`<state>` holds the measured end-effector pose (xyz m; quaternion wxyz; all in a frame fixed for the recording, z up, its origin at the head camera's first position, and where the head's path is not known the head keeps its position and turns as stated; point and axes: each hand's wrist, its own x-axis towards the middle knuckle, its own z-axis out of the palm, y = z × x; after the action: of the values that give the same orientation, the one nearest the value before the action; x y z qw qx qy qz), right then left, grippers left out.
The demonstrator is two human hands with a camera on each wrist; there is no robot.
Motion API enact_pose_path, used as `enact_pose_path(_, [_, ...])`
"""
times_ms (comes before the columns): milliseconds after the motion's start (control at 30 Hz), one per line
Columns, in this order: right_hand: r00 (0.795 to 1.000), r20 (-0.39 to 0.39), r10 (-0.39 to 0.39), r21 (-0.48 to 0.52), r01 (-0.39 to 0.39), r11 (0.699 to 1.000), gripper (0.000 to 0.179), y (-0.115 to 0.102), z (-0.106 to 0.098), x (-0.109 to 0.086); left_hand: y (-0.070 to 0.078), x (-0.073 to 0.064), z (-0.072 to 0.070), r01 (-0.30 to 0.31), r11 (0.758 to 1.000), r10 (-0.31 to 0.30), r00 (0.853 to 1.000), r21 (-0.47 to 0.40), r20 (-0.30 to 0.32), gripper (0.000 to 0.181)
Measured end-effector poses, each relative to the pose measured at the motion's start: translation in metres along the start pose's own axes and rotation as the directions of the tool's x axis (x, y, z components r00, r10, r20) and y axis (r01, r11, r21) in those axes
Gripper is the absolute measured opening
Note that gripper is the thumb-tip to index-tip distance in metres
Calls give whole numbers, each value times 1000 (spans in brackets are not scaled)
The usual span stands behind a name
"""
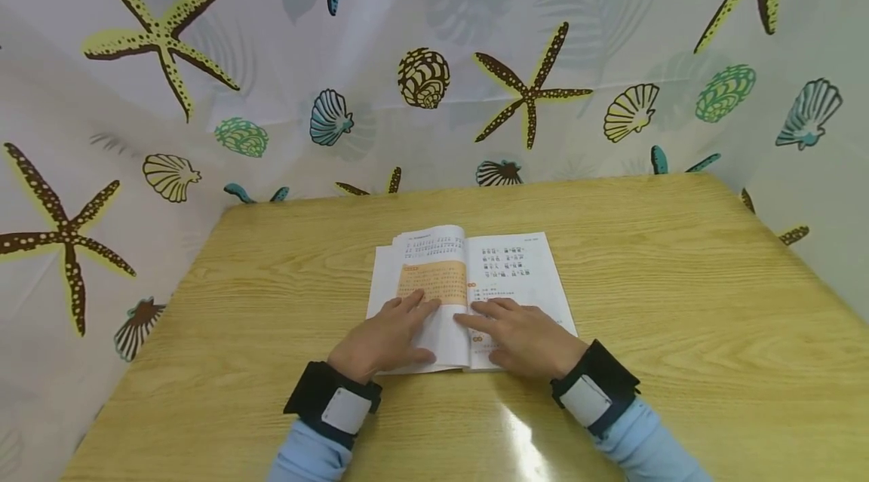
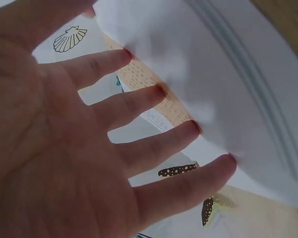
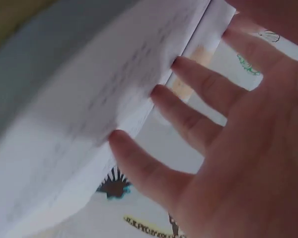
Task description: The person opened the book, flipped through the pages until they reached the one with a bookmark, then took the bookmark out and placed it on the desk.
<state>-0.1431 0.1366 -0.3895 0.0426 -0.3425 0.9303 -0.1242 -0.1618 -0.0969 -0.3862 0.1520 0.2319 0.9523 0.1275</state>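
Note:
An open book [image 1: 505, 263] lies on the table, its left page carrying an orange text block [image 1: 432, 282] and its right page lines of print. On the left page rests my left hand [image 1: 387, 335], fingers spread and nearly straight. The left wrist view shows those fingertips [image 2: 161, 93] touching the paper. My right hand [image 1: 526, 335] lies across the lower right page near the spine. In the right wrist view its fingertips [image 3: 118, 138] press on the printed page, with the fingers extended. Neither hand grips anything.
The wooden table [image 1: 285, 263] stretches out around the book. Behind it and at the sides hangs a white cloth [image 1: 380, 37] printed with starfish and shells. Black wristbands [image 1: 336, 403] with pale patches sit on both wrists, over light blue sleeves.

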Motion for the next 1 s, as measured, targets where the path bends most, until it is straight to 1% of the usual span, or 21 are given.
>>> enact_pose_path(67, [993, 38, 111, -9, -111, 994, 56, 3, -3, -1, 0, 0, 1, -4, 1000, 4, 1000, -3, -3, 76])
enact_pose_path(133, [976, 63, 206, -17, -206, 979, 54, 9, -7, -4, 0, 0, 1, -6, 1000, 6, 1000, -12, -6, 76])
enact_pose_path(200, [955, 85, 283, -20, -282, 959, 52, 19, -11, -7, 0, -1, 2, -3, 1000, 3, 1000, -22, -7, 77])
enact_pose_path(367, [913, 113, 393, 7, -396, 918, 53, 49, -21, -20, 1, -1, 2, 6, 1000, -7, 1000, -28, -6, 77])
enact_pose_path(433, [900, 122, 418, 25, -424, 905, 54, 59, -24, -24, 1, -1, 1, 6, 1000, -6, 1000, -24, -8, 77])
enact_pose_path(500, [896, 126, 427, 43, -435, 900, 54, 65, -26, -27, 1, -2, 1, 6, 1000, -6, 1000, -23, -8, 77])
enact_pose_path(700, [902, 119, 415, 53, -424, 904, 55, 69, -26, -29, 1, -2, 2, 4, 999, -4, 1000, -36, -9, 77])
enact_pose_path(900, [893, 127, 432, 48, -441, 896, 55, 68, -26, -28, 1, 0, 3, 9, 999, -9, 1000, -37, -9, 77])
enact_pose_path(1000, [889, 130, 438, 50, -447, 893, 58, 69, -26, -28, 1, 0, 4, 12, 999, -12, 1000, -33, -6, 78])
